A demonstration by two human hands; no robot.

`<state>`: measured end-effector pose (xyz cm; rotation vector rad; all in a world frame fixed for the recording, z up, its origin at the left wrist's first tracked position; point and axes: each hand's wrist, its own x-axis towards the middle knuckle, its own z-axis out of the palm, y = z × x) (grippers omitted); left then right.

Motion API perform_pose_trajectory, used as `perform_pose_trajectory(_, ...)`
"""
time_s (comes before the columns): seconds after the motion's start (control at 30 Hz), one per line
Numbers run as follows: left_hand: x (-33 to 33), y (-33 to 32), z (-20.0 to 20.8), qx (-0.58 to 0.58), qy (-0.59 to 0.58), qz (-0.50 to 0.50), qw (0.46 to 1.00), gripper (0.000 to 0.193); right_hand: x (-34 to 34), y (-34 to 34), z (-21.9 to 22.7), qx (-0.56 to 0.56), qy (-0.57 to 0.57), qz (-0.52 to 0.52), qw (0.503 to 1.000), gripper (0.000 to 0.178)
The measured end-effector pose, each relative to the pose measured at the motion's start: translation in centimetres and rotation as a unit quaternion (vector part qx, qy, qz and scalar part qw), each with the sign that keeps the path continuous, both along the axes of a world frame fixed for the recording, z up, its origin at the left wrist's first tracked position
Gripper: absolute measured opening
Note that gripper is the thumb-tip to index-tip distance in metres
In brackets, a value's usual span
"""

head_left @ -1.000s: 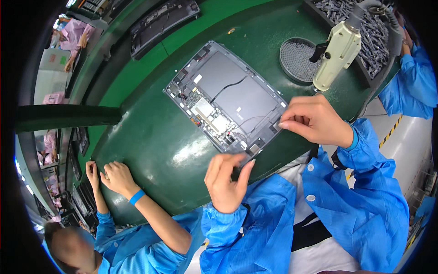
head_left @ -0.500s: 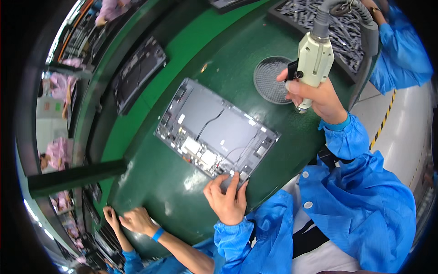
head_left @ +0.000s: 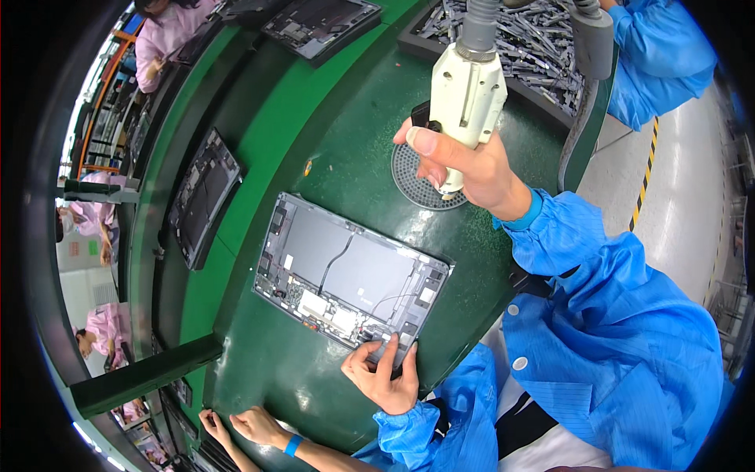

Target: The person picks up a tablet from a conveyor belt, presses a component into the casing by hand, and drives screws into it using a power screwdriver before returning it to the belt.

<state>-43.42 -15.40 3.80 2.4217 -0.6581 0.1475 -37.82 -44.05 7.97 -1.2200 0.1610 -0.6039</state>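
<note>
An opened tablet-like housing point(head_left: 376, 285) with a grey inner face, circuit board parts and a black cable lies on the green bench. My left hand point(head_left: 385, 377) grips its near right corner, fingertips on the edge. My right hand point(head_left: 489, 175) is wrapped around a cream hand tool point(head_left: 469, 90) with a black trigger lever and a grey hose at its top. The tool's nozzle points down over a round dark, dotted dish point(head_left: 413, 182), apart from the housing. I cannot tell the tool's exact kind.
A black tray point(head_left: 421, 41) of loose metallic strips stands at the far side. Similar opened devices point(head_left: 206, 200) lie on the green strip at left. A dark bar point(head_left: 145, 374) juts over the bench. Another person's hands point(head_left: 255, 427) rest near the lower left; a blue sleeve point(head_left: 661, 55) shows top right.
The whole view has shifted. Against the bench, my right hand and the tool have moved left and farther away, over the round dish. My left hand stays at the housing's corner.
</note>
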Motion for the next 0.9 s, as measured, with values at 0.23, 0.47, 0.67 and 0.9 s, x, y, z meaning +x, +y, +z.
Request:
perform_pose_trajectory(0.23,0.1,-0.2,-0.1,0.002,-0.009,-0.005,1.000,0.039,0.4,0.0,-0.5,0.032,0.010,-0.001,0.999,0.031)
perform_pose_trajectory(0.47,-0.1,-0.4,-0.5,-0.011,-0.017,0.006,1.000,0.037,-0.2,0.7,-0.5,-0.009,0.015,0.012,1.000,0.027)
perform_pose_trajectory(0.67,0.5,0.0,-1.0,-0.001,-0.083,-0.030,0.996,0.037,-0.8,0.1,-1.8,-0.102,-0.055,-0.017,0.993,0.050)
perform_pose_trajectory(0.9,0.7,0.8,-1.5,-0.037,-0.070,-0.007,0.997,0.037,-4.2,7.9,-0.4,-0.050,-0.104,0.267,0.957,0.062)
